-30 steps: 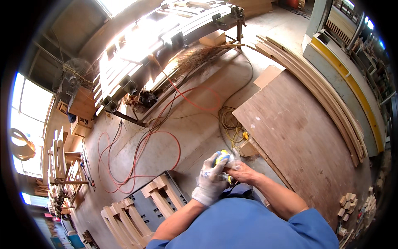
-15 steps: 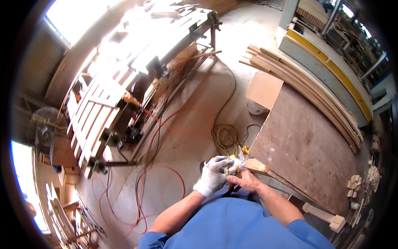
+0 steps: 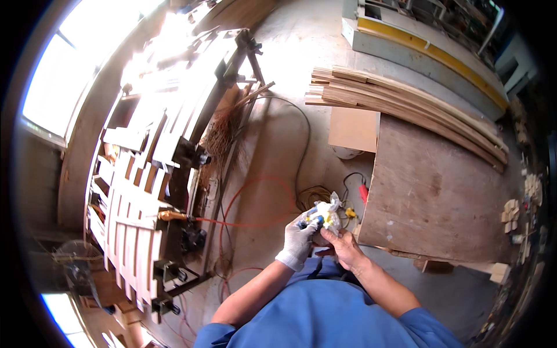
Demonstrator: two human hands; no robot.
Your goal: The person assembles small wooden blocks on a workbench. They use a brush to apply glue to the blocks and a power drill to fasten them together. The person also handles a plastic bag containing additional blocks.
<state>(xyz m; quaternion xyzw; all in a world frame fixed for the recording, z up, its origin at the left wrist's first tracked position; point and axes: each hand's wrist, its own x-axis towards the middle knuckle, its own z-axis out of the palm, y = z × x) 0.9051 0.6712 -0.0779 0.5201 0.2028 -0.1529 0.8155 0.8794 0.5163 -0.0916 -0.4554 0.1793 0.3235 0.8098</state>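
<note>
In front of my body, both hands hold a crumpled clear plastic bag [image 3: 333,204] with small yellow and blue pieces in or against it; their kind is too small to tell. My left hand [image 3: 296,242], in a white knit glove, is closed on the bag's left side. From the right, my bare right hand [image 3: 344,248] pinches its lower edge between thumb and fingers. A yellow plug-like piece [image 3: 350,213] shows just beyond the bag, near a coiled cable [image 3: 314,197] on the floor.
A brown wooden board [image 3: 435,191] lies to my right, with long wooden strips [image 3: 400,110] along its far edge. Something red [image 3: 364,193] is by its left edge. Leftward stands a clamp rack [image 3: 136,232] of wooden slats, with a red air hose [image 3: 243,223] trailing from it. A cardboard piece [image 3: 353,129] covers a bucket.
My view has turned, so the rack and board sit differently in the picture. The bag stands higher and more spread out above my fingers, and both hands still hold it.
</note>
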